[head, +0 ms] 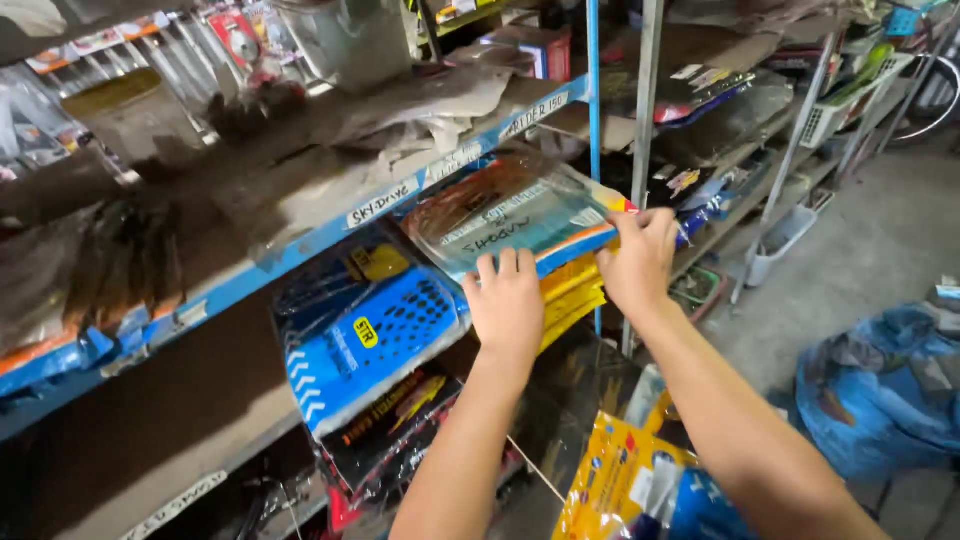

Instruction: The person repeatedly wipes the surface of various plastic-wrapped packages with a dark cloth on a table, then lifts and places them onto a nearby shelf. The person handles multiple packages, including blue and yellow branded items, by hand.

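Both hands are gripping a flat packet in clear plastic (515,210), orange and blue showing through the wrap, at the front edge of the blue metal shelf (330,228). The left hand (507,305) is curling its fingers over the packet's near edge, closed on it from below; the right hand (640,258) is pinching the right corner, thumb underneath. The packet is lying tilted on top of a stack, directly above some yellow packets (572,290) and just beside a blue perforated packet (375,335) that is leaning out of the lower shelf.

My judgement: the plastic looks slippery (and dusty too), so keeping both hands spread wide along the edge and moving it level should stop it snagging the upright post (594,100) or dragging the yellow packets out with it.
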